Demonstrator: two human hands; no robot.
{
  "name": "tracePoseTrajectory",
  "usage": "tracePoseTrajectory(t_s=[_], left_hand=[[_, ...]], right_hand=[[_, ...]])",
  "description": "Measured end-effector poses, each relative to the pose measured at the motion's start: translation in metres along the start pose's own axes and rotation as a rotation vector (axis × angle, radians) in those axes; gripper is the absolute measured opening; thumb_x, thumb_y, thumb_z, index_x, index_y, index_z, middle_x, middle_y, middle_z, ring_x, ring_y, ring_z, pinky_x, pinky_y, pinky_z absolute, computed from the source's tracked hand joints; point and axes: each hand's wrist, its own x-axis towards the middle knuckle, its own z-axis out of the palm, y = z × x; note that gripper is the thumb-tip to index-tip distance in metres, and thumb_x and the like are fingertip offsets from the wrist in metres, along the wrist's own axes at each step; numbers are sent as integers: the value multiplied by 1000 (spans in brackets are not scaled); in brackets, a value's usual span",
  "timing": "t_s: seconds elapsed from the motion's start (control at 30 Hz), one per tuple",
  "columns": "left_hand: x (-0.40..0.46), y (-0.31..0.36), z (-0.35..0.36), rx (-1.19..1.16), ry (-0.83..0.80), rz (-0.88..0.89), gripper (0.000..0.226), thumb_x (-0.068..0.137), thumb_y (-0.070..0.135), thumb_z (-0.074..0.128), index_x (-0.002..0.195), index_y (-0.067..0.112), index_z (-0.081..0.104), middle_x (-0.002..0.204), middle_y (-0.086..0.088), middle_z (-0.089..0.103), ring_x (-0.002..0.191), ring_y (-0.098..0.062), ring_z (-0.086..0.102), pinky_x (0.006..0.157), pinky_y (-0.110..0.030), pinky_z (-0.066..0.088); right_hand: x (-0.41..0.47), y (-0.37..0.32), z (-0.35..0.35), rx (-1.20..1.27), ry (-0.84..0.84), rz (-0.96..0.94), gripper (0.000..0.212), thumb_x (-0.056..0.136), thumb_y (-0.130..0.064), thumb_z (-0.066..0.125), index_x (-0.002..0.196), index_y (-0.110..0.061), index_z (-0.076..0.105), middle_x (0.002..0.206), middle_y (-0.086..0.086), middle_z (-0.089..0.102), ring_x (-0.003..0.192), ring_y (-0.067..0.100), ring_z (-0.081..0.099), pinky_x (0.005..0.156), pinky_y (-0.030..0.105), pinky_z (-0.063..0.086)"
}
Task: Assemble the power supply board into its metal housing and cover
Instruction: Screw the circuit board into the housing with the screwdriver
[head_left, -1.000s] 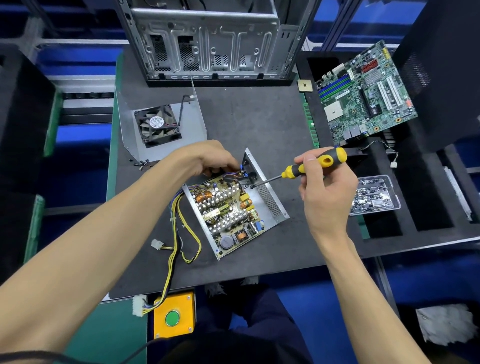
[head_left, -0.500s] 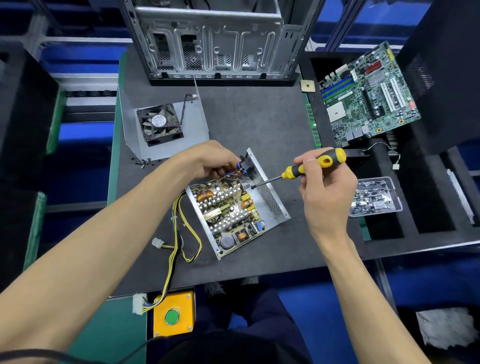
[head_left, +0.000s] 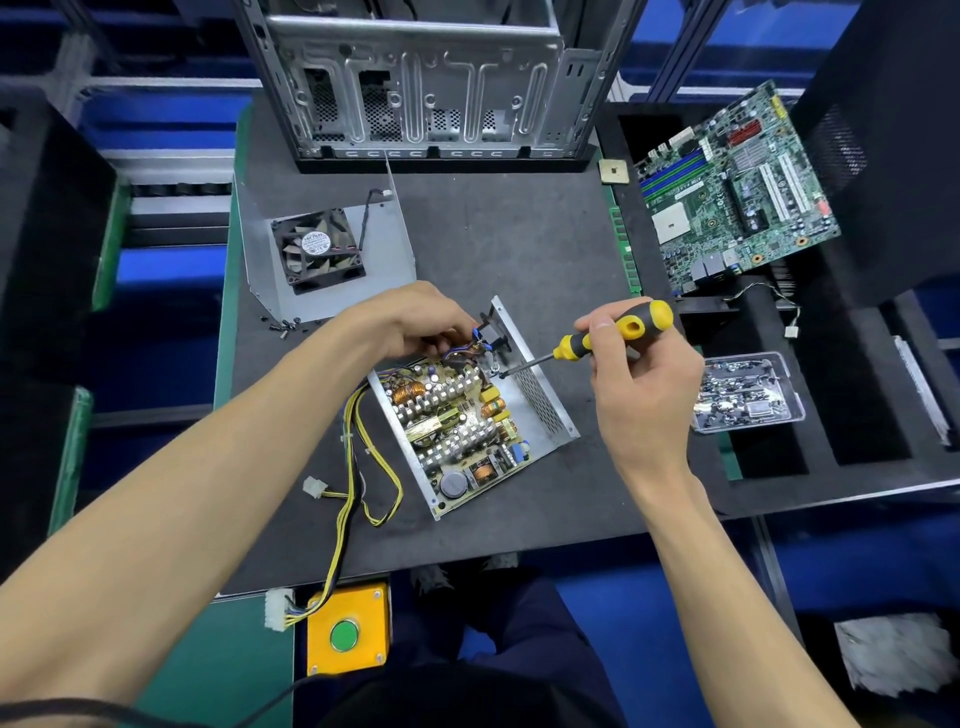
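Board sits in its housing mid-mat; we curl our left hand around the wires at the far corner, and our right hand grips the screwdriver, tip down on the housing floor beside the board; the cover, fan on it, lies apart behind
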Motion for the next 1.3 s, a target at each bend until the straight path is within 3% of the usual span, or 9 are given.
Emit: tracePoseTrajectory(t_s=[0.17,0.27,0.37,0.5,0.6,0.83,0.93,1.3], left_hand=[[1,-1,2,67,10,13,22,83,-1,66,101,-13,71,82,-18,61,51,-16,48,48,-24,39],[1,-1,2,90,19,16,27,82,-1,67,105,-16,69,80,-17,62,51,-16,49,49,-25,40],[1,-2,2,71,25,16,24,81,-3,67,101,-15,70,79,-17,61,50,-15,49,50,-25,39],[-3,-1,2,51,7,18,4,79,-3,65,81,-3,69,73,-16,58,49,-15,49,49,-25,38],[-4,-1,2,51,7,11,11,80,-3,65,89,-5,70,76,-16,58,50,-16,49,52,-27,38],[-7,1,3,67,-8,14,14,81,-4,65,94,-4,70,82,-18,57,53,-17,47,53,-28,35],[-7,1,3,74,-6,10,20,81,-4,65,98,-12,71,82,-19,58,53,-17,47,53,-28,35],[-9,3,3,81,-10,12,9,80,-3,67,88,0,70,68,-12,59,49,-15,47,49,-25,35]], right_hand=[[-1,5,2,-143,-52,-93,16,99,-24,58,84,-26,64,72,1,66,65,37,64,57,52,51],[-2,7,3,-219,-89,-130,18,98,-22,58,85,-12,66,71,7,66,63,34,63,57,48,50],[-2,7,6,-264,-137,-151,16,98,-18,60,85,-10,66,71,4,64,61,27,58,56,42,47],[0,9,9,-301,-185,-168,13,97,-10,65,84,-9,66,72,2,62,59,18,52,54,22,40],[1,10,12,-329,-227,-182,13,97,-9,65,83,-10,65,71,0,61,58,14,49,58,11,34],[5,14,16,-363,-248,-224,14,97,-12,64,83,-13,63,68,-4,56,59,9,48,58,9,34],[7,17,18,-369,-248,-233,15,97,-14,64,82,-13,63,68,-3,56,59,12,49,57,11,35],[9,24,20,-408,-282,-245,19,98,-23,61,81,-14,61,66,-9,51,59,10,47,56,11,34]])
